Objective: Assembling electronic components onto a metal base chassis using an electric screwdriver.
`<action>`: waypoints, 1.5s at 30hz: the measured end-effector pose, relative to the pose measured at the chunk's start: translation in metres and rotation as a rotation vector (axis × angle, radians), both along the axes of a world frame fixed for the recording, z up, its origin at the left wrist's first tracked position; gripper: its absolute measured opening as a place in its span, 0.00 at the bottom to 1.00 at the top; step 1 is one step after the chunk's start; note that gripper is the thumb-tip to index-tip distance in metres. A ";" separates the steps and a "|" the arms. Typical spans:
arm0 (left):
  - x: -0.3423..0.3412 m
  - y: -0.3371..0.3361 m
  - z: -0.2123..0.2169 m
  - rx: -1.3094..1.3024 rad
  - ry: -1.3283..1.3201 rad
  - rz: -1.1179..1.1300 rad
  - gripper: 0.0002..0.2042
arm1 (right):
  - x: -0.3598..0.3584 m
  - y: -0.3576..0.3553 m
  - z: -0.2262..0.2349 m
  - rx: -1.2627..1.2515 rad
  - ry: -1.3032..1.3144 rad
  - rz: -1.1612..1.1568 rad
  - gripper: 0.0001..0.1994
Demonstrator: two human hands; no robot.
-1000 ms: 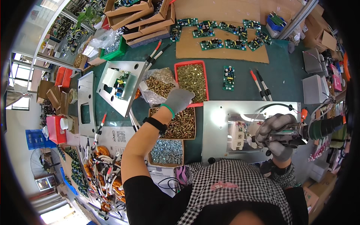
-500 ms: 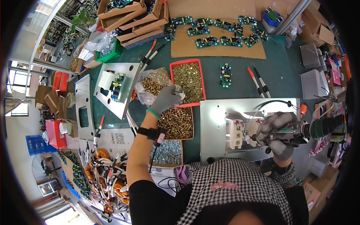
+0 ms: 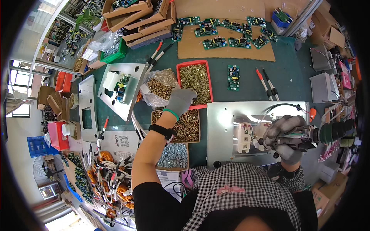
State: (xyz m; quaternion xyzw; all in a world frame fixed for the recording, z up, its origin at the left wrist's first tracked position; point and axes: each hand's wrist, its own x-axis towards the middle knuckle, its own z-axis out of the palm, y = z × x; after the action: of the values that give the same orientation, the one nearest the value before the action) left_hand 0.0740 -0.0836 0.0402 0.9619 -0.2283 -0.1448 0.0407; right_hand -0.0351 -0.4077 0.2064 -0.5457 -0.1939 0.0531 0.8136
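My left hand (image 3: 181, 101), in a grey glove, is over the lower left part of a red tray (image 3: 211, 84) of small brass-coloured fasteners. Its fingers are bent together at the fasteners, and whatever is between them is hidden. My right hand (image 3: 286, 129), also gloved, is wrapped round a power screwdriver (image 3: 298, 139) lying level above a silver metal panel (image 3: 219, 115). The tool's tip points left at a white terminal block (image 3: 243, 137) on that panel. Beside my left hand are a clear bag (image 3: 158, 86) of brass-coloured bolts and a carton (image 3: 187, 129) of similar bolts.
A box (image 3: 172, 156) of silver hardware is nearest me. A lone green circuit board (image 3: 233, 77) and red-and-black tipped cables (image 3: 266, 84) lie on the bench, several boards on cardboard (image 3: 185, 50) behind. Leftward stand a tilted metal plate (image 3: 133, 75) and wound coils (image 3: 106, 156).
My left hand has shifted right and slightly down, with its fingertips now further over the red tray. My right hand and the screwdriver have stayed in place. The whole view has shifted slightly.
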 end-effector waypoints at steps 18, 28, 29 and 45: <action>-0.111 -0.042 0.083 -1.811 0.855 0.698 0.16 | 0.007 0.010 0.037 0.154 -0.148 0.045 0.21; -0.163 -0.095 0.107 -1.858 1.221 0.710 0.21 | 0.016 0.033 0.052 0.327 -0.467 0.282 0.25; -0.164 -0.097 0.106 -1.871 1.218 0.717 0.22 | 0.015 0.033 0.051 0.336 -0.459 0.286 0.25; -0.134 -0.066 0.083 -1.372 0.495 0.406 0.25 | 0.008 0.036 0.037 0.292 -0.264 0.174 0.23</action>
State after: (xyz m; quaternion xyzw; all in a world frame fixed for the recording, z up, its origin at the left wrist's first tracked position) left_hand -0.0596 -0.1496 0.1231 0.6833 -0.0697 -0.1717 0.7062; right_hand -0.0275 -0.3717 0.2439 -0.4056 -0.3508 0.0223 0.8437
